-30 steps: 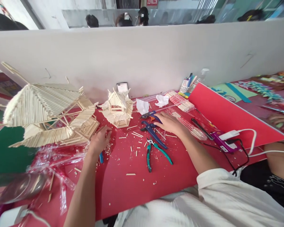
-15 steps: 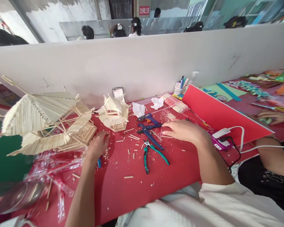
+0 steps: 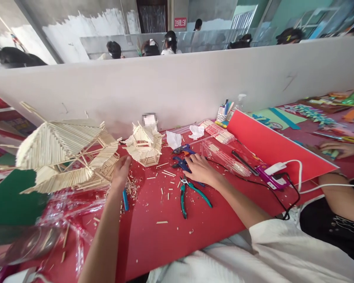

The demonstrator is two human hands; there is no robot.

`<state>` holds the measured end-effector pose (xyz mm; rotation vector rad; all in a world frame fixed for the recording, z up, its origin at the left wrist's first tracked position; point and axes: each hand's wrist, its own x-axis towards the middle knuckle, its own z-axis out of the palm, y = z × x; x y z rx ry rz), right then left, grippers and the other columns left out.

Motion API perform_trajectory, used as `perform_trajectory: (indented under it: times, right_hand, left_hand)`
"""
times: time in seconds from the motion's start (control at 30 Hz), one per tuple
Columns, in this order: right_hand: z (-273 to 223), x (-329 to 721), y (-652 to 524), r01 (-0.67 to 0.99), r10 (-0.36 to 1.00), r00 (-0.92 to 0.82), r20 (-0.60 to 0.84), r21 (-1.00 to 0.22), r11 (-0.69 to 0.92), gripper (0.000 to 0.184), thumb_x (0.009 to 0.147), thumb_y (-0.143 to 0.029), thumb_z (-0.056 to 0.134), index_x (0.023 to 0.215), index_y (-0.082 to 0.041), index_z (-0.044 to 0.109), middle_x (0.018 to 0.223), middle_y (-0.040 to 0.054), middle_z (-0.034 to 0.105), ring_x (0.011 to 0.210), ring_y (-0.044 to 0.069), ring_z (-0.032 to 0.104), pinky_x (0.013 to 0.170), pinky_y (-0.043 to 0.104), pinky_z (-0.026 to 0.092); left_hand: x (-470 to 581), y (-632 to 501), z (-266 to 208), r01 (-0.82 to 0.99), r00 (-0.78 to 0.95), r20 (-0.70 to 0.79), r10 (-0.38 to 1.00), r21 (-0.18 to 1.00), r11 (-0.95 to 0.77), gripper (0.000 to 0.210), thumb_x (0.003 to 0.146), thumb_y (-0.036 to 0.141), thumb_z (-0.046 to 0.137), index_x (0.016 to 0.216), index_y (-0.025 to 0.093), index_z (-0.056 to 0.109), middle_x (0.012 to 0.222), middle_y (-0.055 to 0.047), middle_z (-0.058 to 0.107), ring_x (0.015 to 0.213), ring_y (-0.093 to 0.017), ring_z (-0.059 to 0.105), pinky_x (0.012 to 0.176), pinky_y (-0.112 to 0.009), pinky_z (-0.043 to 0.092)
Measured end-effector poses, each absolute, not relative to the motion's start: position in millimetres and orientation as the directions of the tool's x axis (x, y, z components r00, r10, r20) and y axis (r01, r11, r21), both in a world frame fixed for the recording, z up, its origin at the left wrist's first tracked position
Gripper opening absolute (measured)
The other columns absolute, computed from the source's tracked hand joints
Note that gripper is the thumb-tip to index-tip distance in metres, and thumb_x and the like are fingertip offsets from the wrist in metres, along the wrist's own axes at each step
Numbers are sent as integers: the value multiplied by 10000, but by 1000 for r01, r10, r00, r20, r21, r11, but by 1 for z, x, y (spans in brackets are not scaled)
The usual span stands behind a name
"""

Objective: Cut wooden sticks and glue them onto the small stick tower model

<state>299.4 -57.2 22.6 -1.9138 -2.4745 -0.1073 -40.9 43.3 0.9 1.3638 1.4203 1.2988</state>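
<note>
Dark blue cutter, teal-and-black pliers, stripe-ribbed cream pavilion roof, crimson tabletop, bright red board

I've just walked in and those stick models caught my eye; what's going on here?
A person's right hand lies over a blue tool, partly hiding it; whether it grips is unclear. The left hand is at the larger stick model, contact hard to tell. The smaller stick model stands nearby, and green-handled pliers lie spread on the red table among stick scraps.

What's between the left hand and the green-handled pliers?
Head view: wood crumbs beside the left hand, then short stick pieces scattered across the red tabletop, nearer the green-handled pliers.
</note>
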Motion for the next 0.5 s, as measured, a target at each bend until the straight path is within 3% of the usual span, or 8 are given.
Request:
perform_trajectory:
  times: [0.1, 0.27, 0.4, 0.5]
  right_hand:
    - [20, 299, -54, 961, 959, -275, 68, 54, 272, 510, 1002, -385, 484, 1361, -27, 545, 1238, 248, 596, 1156, 386, 519, 1000, 490, 405]
    - [23, 303, -54, 959, 955, -266, 130, -68, 276, 422, 1042, -382, 401, 1283, -86, 580, 1188, 215, 614, 1131, 351, 549, 1004, 468, 415]
    - [35, 311, -56, 873, 955, -266, 127, -387, 295, 423, 1057, -399, 349, 1350, -154, 530, 1240, 167, 627, 1151, 308, 605, 995, 429, 460]
    - [41, 313, -53, 710, 960, -275, 57, -661, 243, 415, 1063, -432, 311, 1307, -191, 544, 1114, 105, 686, 1017, 259, 674, 941, 404, 508]
  left_hand:
    - [-32, 46, 12, -116, -193, -31, 981, 993, 9, 362, 748, 522, 719, 886, 193, 657, 781, -7, 682, 680, -136, 644, 658, -236, 519]
    - [-23, 49, 30, -342, -144, -197, 970, 930, 138, 354, 674, 423, 819, 829, 175, 620, 670, 27, 646, 555, -94, 601, 554, -201, 493]
    - [-21, 50, 36, -429, -88, -192, 977, 893, 137, 334, 655, 336, 839, 838, 169, 615, 637, 52, 616, 540, -73, 586, 519, -171, 478]
    - [-19, 48, 42, -446, -88, -162, 983, 889, 106, 325, 636, 259, 835, 853, 171, 610, 666, 55, 626, 539, -61, 582, 505, -156, 469]
